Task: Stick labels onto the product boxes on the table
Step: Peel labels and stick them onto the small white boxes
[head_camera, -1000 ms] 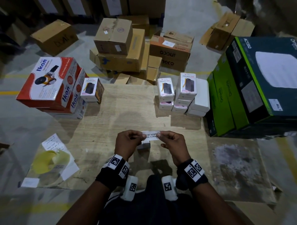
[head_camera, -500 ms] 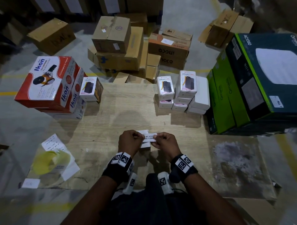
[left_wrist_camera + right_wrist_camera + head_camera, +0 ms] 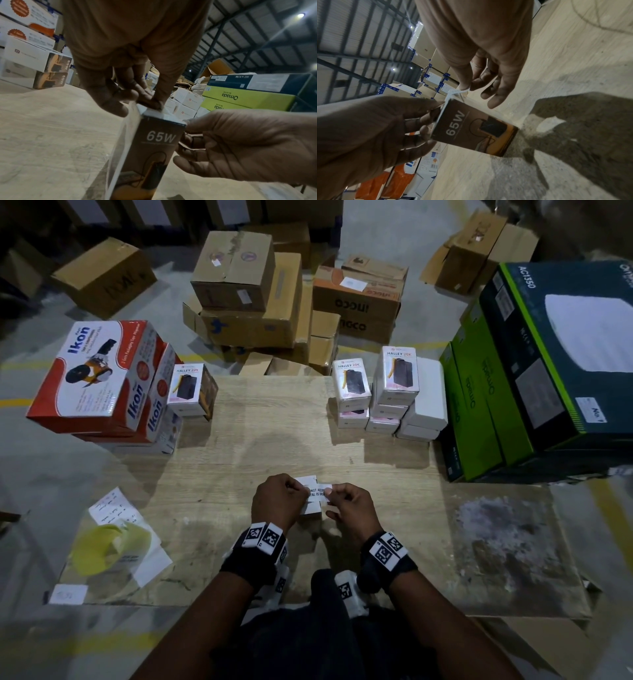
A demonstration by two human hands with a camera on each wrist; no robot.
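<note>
A small brown "65W" product box [image 3: 154, 148] [image 3: 476, 131] stands on the wooden table [image 3: 257, 440] just in front of me, mostly hidden by my hands in the head view. A white printed label [image 3: 317, 491] lies across its top. My left hand [image 3: 301, 491] [image 3: 137, 105] pinches the label's left end and bears down on the box top. My right hand [image 3: 329, 494] [image 3: 465, 88] pinches the right end between thumb and forefinger. The other fingers of both hands curl beside the box's sides.
Stacked white "Halley 20K" boxes [image 3: 387, 392] stand at the back right, one more [image 3: 186, 386] at the back left beside red Ikon boxes [image 3: 92, 374]. Green Omada boxes [image 3: 479, 405] line the right edge. Label sheets with yellow backing [image 3: 113, 546] lie front left. Cartons [image 3: 239, 285] sit on the floor beyond.
Both hands have drawn closer together and brought the label down from a stretched hold above the box onto its top.
</note>
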